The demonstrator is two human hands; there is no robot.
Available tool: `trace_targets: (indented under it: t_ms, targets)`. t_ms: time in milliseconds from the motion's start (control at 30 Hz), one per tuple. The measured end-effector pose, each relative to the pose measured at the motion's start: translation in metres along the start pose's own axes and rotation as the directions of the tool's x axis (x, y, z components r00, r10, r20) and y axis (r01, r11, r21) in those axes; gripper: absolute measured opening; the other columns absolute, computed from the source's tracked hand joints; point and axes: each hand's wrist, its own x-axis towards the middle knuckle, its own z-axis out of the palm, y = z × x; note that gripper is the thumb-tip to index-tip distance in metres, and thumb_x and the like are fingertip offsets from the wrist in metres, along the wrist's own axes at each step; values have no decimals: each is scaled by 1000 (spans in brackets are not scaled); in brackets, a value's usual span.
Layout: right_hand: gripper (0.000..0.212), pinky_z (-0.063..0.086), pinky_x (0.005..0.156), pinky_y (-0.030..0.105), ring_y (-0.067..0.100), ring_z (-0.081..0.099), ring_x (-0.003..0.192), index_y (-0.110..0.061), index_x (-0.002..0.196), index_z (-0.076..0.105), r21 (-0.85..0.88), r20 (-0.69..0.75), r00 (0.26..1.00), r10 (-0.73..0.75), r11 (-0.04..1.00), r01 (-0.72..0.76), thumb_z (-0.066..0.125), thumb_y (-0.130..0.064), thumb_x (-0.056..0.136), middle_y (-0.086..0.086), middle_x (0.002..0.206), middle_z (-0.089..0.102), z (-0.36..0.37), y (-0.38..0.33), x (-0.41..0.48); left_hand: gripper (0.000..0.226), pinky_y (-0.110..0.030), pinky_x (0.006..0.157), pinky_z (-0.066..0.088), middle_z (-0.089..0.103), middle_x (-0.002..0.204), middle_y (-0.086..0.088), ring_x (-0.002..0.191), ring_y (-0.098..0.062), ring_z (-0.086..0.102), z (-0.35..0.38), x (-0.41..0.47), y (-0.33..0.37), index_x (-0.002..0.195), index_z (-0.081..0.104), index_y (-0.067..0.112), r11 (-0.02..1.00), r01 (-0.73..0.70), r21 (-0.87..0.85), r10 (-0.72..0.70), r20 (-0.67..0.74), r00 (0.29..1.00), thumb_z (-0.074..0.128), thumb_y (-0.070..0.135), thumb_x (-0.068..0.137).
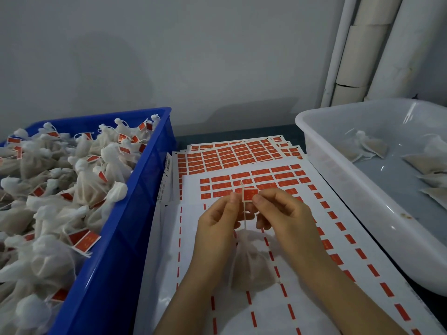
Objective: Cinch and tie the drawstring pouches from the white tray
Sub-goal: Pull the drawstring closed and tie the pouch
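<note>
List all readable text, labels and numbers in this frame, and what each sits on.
Nothing reads clearly.
Small red paper sticker pinched between left hand and right hand: pale print, blurred.
Red stickers on white backing sheets: pale marks, too small.
Red tags on tied white mesh pouches in blue plastic crate: blurred.
Barcode strip on a sheet's left edge: bars and tiny print, unreadable.
</note>
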Motion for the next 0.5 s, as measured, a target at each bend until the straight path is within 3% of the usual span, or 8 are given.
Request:
trace_targets:
  t_ms: [133, 233, 367, 500]
  targets:
    - [14, 44, 53, 4, -9, 62, 73, -37, 78, 61, 70, -64, 998, 18, 997, -13, 55, -46, 69, -32, 72, 64, -2, -3, 1, 28, -11, 65, 51, 72, 87, 13, 82, -8, 69, 3, -1, -1, 93, 70, 26, 998, -27, 64, 25, 34, 999, 56, 44, 76]
    - [15, 45, 53, 5, -3, 62, 68, -36, 79, 60, 53, -90, 996, 5, 999, -1, 54, -47, 69, -29, 71, 64, -2, -3, 3, 11, -10, 60, 50, 71, 76, 12, 74, -8, 68, 2, 0, -4, 83, 71, 26, 994, -50, 92, 53, -31, 998, 62, 33, 81]
    - [24, 45, 53, 4, -8, 60, 76, -43, 83, 57, 18, -25, 999, 25, 1000, -24, 54, -56, 64, -35, 77, 62, 1, -2, 4, 15, -8, 59, 49, 70, 74, 13, 74, -6, 67, 1, 0, -4, 81, 71, 25, 989, -92, 118, 100, -64, 993, 61, 37, 77]
    - [28, 41, 50, 4, 1, 59, 70, -50, 84, 50, -151, 111, 990, 85, 986, -68, 49, -65, 61, -30, 82, 56, 6, 5, 2, 8, -5, 58, 47, 71, 78, 15, 80, 0, 66, -1, 1, -5, 83, 70, 25, 993, -86, 76, 97, -154, 983, 63, 24, 86]
